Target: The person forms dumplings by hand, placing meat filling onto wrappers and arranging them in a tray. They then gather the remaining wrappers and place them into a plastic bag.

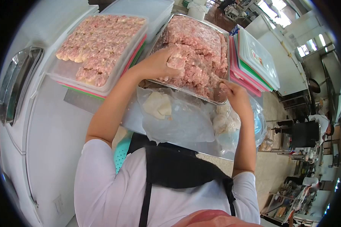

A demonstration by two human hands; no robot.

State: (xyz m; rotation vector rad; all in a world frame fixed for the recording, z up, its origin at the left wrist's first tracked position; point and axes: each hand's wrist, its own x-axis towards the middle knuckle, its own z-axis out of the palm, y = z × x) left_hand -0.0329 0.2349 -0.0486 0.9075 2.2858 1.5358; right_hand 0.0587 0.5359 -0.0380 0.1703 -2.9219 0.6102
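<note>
A metal tray (223, 38) heaped with pink minced meat (195, 45) lies in front of me. My left hand (159, 64) rests over the tray's near left side, its fingers closed around a pale filled dumpling (176, 60). My right hand (235, 94) is at the tray's near right corner. Its fingers are pinched on what looks like a small dark spatula (219, 94) dipped in the meat. Below both hands lies a clear plastic bag (185, 125) holding pale dough wrappers (159, 105).
A clear plastic tray (64, 72) with several rows of formed dumplings (100, 43) sits at the left on coloured lids. A stack of lidded trays (254, 60) stands at the right. A white chest freezer (53, 132) is beneath. Another person (324, 125) works at the far right.
</note>
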